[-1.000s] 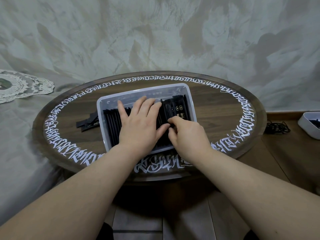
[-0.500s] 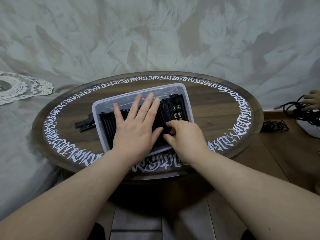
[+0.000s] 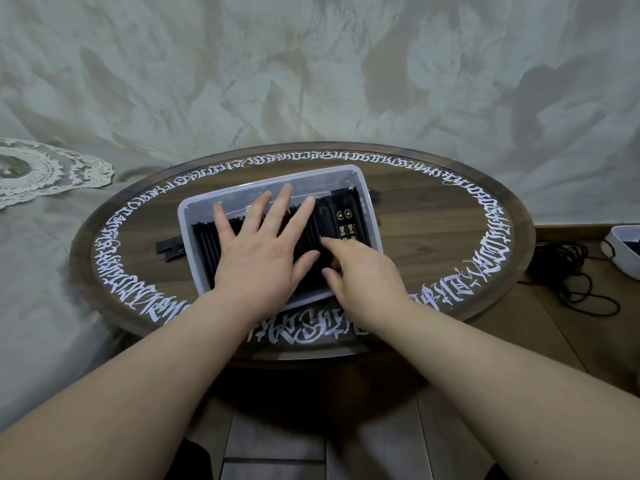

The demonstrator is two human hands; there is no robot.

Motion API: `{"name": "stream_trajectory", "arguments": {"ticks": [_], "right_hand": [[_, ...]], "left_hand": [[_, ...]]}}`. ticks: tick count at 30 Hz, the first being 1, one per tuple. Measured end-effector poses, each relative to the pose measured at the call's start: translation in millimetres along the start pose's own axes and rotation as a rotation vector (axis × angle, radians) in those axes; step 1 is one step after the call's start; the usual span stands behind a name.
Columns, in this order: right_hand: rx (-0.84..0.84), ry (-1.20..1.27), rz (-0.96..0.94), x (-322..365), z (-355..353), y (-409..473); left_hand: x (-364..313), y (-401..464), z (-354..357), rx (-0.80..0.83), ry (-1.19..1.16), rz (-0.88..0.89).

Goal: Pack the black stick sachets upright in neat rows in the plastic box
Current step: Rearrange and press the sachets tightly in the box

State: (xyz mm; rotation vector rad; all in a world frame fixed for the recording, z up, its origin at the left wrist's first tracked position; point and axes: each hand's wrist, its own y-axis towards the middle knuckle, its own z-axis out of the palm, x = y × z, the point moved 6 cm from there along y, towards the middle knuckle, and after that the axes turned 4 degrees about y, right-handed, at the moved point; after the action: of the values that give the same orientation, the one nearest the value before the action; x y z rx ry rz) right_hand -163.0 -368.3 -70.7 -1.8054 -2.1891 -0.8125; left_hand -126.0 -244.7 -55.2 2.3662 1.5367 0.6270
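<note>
Two hands work inside the plastic box (image 3: 194, 211). The left hand (image 3: 258, 249) lies flat with its fingers straight and spread, palm down on the tops of the black stick sachets (image 3: 207, 244), which stand on edge in a row beneath it. Its fingertips reach toward the far wall of the box, and its thumb points right, close to the other hand. The right hand (image 3: 363, 271) sits just beside it at the near right part of the box, with its forefinger stretched onto the sachets and its thumb tucked down among them; whether it pinches one cannot be told. Just beyond that forefinger, a printed sachet (image 3: 348, 223) leans with its face up, showing gold marks, against the right end of the row.

Outside the box, a few loose sachets (image 3: 169, 247) lie flat on the desk (image 3: 433, 230) just to the left of the box wall. The round wooden desk carries a ring of white lettering near its rim. To the far left lies a lace doily (image 3: 52, 171); to the far right, on the floor, a tangle of black cable (image 3: 568, 271) sits near a white container (image 3: 623, 247).
</note>
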Motion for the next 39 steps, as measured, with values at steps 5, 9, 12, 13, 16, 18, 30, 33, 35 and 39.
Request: {"name": "stream_trajectory", "arguments": {"ticks": [5, 9, 12, 13, 16, 18, 30, 33, 35, 39], "right_hand": [[-0.069, 0.064, 0.044, -2, -2, -1], [-0.063, 0.048, 0.013, 0, -3, -2], [-0.054, 0.015, -0.001, 1, -2, -1], [-0.047, 0.01, -0.004, 1, -2, -1], [-0.017, 0.011, -0.022, 3, -1, -2], [-0.034, 0.016, -0.019, 1, -5, -1], [-0.03, 0.151, 0.181, -12, -13, 9], [-0.023, 0.149, 0.133, -8, -13, 8], [-0.013, 0.135, 0.111, -6, -11, 8], [-0.013, 0.107, 0.145, -8, -10, 10]], "left_hand": [[-3, -1, 1, -0.051, 0.022, 0.091], [-6, 1, -2, -0.057, 0.063, 0.177], [-6, -3, 1, -0.026, 0.101, 0.204], [-6, -5, 2, -0.022, 0.103, 0.199], [-6, -9, 5, -0.018, 0.086, 0.167], [-6, -8, 5, -0.024, 0.067, 0.152], [-5, -6, 3, -0.023, 0.051, 0.126], [-5, -5, 3, -0.027, 0.038, 0.117], [-5, -5, 3, -0.023, 0.038, 0.112], [-4, -6, 2, -0.02, 0.03, 0.111]]}}
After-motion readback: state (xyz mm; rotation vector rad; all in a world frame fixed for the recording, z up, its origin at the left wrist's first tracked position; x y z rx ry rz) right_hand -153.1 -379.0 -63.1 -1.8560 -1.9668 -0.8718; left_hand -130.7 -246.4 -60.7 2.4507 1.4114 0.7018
